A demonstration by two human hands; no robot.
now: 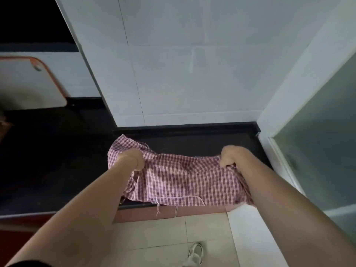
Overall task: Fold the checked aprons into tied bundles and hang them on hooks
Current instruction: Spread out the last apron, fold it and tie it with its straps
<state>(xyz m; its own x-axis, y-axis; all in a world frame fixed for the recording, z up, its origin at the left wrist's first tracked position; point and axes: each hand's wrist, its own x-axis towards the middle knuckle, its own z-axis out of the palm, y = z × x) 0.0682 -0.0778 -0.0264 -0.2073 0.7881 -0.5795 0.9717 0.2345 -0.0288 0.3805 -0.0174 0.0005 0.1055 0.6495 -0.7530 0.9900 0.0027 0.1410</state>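
Apron (181,180), red-and-white check, lies spread on the dark counter (57,160) at lower centre of the frame, near edge draped just over the counter's front lip above the pale floor tiles (154,239). My left hand (133,158) is fisted round a bunch of cloth at the left end, fingers curled tight; my right hand (229,157) is likewise curled, pinching the far right corner. Both have fabric in them, neither is loose. Cloth is pulled fairly taut between them along its far edge, so long axis runs left-right across the frame, parallel to the counter's front. A rumpled flap sticks up and back toward the wall at upper left of the cloth, beyond my left hand. Thin tie strings (181,198) trail along the near hem, one dangling off the lip. Handling call: thin cotton, light, totally limp, no stiffness, won't slip much on the counter but will sag and crease wherever unsupported. Best grip is corners or hem edges, as now, keeping tension so the fold lands straight; strings need gathering before tying or they'll snag. Not fragile. Fold looks barely begun, I'd say, no bundle yet. White tiled wall (192,74) behind, frosted door panel (317,151) at right, white board with an orange rim (30,83) at upper left. No hooks visible.
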